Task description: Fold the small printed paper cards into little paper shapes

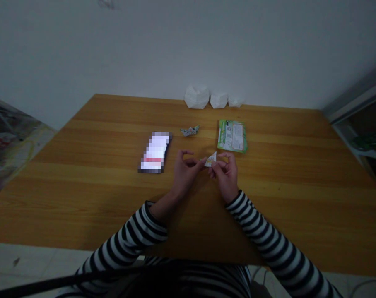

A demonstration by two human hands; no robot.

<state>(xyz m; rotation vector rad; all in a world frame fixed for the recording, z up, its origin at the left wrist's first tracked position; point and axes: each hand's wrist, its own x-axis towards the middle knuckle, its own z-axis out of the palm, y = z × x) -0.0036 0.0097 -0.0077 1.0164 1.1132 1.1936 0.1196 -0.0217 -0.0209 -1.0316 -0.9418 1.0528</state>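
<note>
A small folded piece of printed paper point(210, 159) with a pointed top is held between my two hands, above the wooden table point(113, 198). My left hand point(185, 171) pinches its left end between thumb and fingers. My right hand point(227, 171) grips its right side, thumb in front. Just beyond my hands lies another folded printed paper piece point(189, 131). A green printed packet point(232, 136) lies flat behind my right hand. To the left of my left hand rests a phone point(155, 152) with a lit, pixelated screen.
Three white folded paper objects point(196, 97) stand in a row at the table's back edge, against the pale wall point(188, 45). Cluttered items are on the floor at the far left. A dark-framed shelf or opening point(365, 120) is at the right.
</note>
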